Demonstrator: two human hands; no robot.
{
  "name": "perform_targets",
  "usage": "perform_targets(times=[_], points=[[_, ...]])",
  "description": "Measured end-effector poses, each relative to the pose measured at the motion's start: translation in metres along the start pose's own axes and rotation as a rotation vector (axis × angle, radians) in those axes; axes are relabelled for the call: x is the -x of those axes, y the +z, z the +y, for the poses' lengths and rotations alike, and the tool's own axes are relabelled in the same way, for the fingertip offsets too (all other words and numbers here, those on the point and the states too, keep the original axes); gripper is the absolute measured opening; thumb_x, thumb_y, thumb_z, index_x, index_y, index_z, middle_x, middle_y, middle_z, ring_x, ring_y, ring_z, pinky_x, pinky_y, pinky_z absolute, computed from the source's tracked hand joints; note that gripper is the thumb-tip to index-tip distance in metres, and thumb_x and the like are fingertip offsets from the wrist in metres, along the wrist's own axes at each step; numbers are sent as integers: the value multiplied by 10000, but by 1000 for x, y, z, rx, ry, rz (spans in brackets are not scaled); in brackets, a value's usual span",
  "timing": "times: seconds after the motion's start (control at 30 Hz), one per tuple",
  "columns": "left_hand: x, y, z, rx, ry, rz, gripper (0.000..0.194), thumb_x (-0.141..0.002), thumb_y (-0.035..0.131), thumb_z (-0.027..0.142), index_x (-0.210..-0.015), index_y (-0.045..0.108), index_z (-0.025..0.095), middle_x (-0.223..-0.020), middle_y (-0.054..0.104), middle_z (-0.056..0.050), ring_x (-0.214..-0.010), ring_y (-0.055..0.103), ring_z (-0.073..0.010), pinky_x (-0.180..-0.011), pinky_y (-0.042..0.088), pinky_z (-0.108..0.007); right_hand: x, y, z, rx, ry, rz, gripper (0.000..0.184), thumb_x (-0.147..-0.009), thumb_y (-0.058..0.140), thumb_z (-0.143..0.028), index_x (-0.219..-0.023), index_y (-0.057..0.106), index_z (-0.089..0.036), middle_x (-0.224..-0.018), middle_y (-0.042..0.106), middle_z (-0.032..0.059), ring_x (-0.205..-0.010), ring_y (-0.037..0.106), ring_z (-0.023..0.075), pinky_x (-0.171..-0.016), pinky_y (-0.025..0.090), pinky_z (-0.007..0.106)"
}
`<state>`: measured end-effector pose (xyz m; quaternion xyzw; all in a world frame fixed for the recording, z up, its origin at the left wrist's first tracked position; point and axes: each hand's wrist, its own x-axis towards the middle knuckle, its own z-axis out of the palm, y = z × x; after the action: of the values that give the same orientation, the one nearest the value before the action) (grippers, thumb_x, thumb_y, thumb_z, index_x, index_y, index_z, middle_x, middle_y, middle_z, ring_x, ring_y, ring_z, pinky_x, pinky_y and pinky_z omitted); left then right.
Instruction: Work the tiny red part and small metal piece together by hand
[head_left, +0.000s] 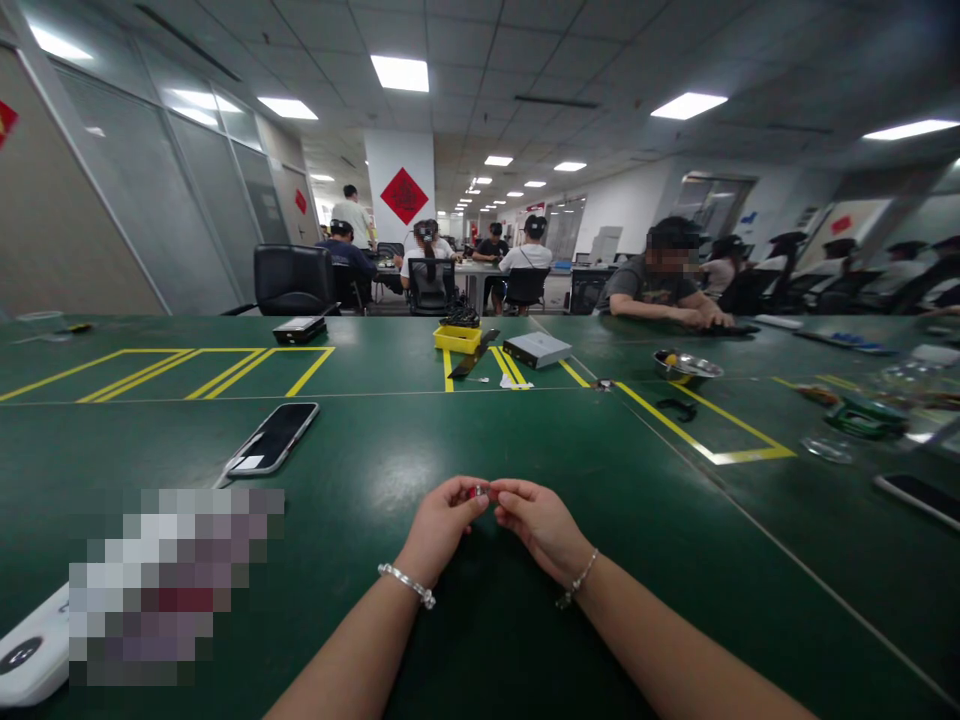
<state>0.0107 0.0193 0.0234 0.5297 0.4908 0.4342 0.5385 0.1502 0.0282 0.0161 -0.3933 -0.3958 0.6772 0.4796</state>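
Over the near middle of the green table point(360, 450), my two hands meet fingertip to fingertip. A small red and silvery piece point(477, 491) shows between the fingers of my left hand point(442, 520), which is closed on it; its kind is too small to make out. My right hand point(536, 520) is pinched closed against the same spot, its thumb and forefinger touching the piece's right end or something tiny there. The fingers cover most of what is held. A bracelet circles each wrist.
Left of my hands lie a phone point(276, 438) and a white device point(37, 635) with a blurred-out part. Farther off are a yellow tray point(457, 339), a grey box point(537, 349) and a metal bowl point(688, 367). A person point(660, 280) sits across the table at right.
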Motion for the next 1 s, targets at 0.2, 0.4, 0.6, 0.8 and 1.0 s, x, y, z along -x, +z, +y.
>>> perform_targets(times=[0.2,0.4,0.6,0.8,1.0], points=[[1,1,0,-9,4,14,311,-701,471,424,-771,564,135,-584,521,1,-512,458,-83,-441,315,-180,3,3,-2,-33,7,11,290,-586,632,-238,-841,540,-134,-783,611,43,-560,521,70,-611,414,256],[0,1,-3,33,14,-8,274,-702,482,405,-734,554,143,-601,536,3,-505,461,-74,-444,307,-179,5,4,-2,76,-47,42,223,-607,617,-290,-746,539,-134,-680,590,13,-529,496,66,-553,399,229],[0,0,-5,66,-31,-58,262,-703,488,381,-793,539,141,-660,576,-20,-535,485,-83,-425,281,-172,2,0,0,178,-130,76,210,-628,593,-266,-790,533,-147,-771,612,33,-620,545,100,-623,430,259],[1,1,-1,15,-27,-123,249,-708,481,365,-755,552,132,-688,605,-38,-548,491,-88,-438,289,-177,6,2,-4,406,-308,29,242,-656,561,-226,-890,536,-173,-904,625,59,-874,564,164,-803,413,326],[2,1,2,54,-40,-174,226,-705,488,351,-717,550,134,-719,612,-42,-584,521,-96,-477,322,-182,12,4,-5,704,-451,-47,251,-741,456,-240,-966,564,-211,-968,607,36,-910,546,154,-828,412,322]])
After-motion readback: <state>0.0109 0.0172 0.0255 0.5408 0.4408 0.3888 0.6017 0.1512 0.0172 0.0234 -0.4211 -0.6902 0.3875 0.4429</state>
